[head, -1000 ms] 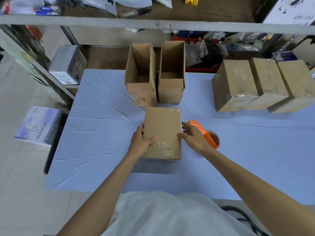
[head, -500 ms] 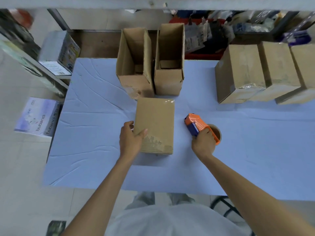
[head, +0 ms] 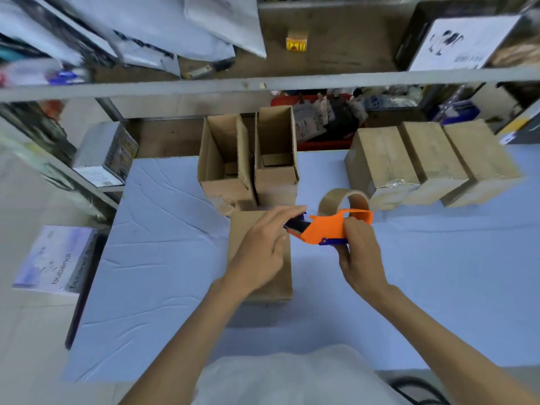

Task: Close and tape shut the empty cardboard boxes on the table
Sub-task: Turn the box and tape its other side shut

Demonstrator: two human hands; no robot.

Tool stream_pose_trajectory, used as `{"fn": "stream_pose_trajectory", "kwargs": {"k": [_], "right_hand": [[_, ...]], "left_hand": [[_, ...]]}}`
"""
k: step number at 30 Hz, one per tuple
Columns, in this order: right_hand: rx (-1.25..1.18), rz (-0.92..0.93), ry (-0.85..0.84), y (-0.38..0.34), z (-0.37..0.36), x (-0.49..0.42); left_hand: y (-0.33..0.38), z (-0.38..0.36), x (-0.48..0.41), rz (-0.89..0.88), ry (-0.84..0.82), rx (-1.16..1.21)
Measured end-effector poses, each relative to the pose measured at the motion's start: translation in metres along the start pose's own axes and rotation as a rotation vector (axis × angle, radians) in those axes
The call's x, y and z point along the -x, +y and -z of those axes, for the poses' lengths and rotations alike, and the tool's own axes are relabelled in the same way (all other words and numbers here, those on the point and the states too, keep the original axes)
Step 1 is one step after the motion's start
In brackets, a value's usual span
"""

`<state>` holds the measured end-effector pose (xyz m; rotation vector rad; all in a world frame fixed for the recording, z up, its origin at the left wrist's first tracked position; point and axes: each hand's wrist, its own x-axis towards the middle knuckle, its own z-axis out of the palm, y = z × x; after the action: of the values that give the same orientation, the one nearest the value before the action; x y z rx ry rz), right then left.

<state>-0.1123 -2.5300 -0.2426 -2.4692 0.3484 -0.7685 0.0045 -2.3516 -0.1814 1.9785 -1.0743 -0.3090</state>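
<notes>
Right hand (head: 361, 255) grasps orange tape dispenser (head: 328, 229). Left hand (head: 261, 247), fingers extended at its nose, partly covers closed box (head: 282, 283). Open boxes (head: 226, 185) behind; sealed boxes (head: 432, 159) far right.

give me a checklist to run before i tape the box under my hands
1. Dispenser in hand: ok. The right hand grips the dispenser, raised off the table.
2. Roll loaded: ok. A roll sits in the dispenser.
3. Tape end free: cannot tell. The left hand reaches to the dispenser's front and its fingers cover that spot.
4. Box flaps closed: ok. The box shows a flat, shut top.
5. Box steadied: not ok. Both hands are at the dispenser, so neither grips the box.
6. Other boxes done: not ok. Two open boxes stand behind.
</notes>
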Motion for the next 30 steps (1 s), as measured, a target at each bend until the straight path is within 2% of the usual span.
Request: {"fn": "stream_pose_trajectory", "kwargs": {"k": [6,10,14,20,24,26,30], "right_hand": [[0.042,0.052,-0.050,-0.002,0.007,-0.008],[-0.006,0.061,-0.194,-0.007,0.008,-0.009],[-0.134,-0.139,-0.377,-0.005,0.014,-0.009],[-0.287,-0.191,-0.593,-0.005,0.025,-0.005],[-0.319,-0.249,-0.610,-0.011,0.037,-0.003],[-0.275,-0.248,-0.607,-0.011,0.040,-0.002],[-0.152,-0.194,-0.644,-0.007,0.039,0.000]], "left_hand": [[-0.001,0.004,0.009,-0.147,0.104,-0.195],[-0.002,0.004,0.012,-0.120,0.157,-0.204],[-0.005,0.002,0.015,0.023,0.102,-0.097],[-0.005,0.004,0.017,0.261,0.067,0.194],[-0.003,0.000,0.019,0.384,0.069,0.330],[-0.005,-0.003,0.018,0.466,0.038,0.413],[-0.008,-0.018,0.017,0.622,0.044,0.421]]}}
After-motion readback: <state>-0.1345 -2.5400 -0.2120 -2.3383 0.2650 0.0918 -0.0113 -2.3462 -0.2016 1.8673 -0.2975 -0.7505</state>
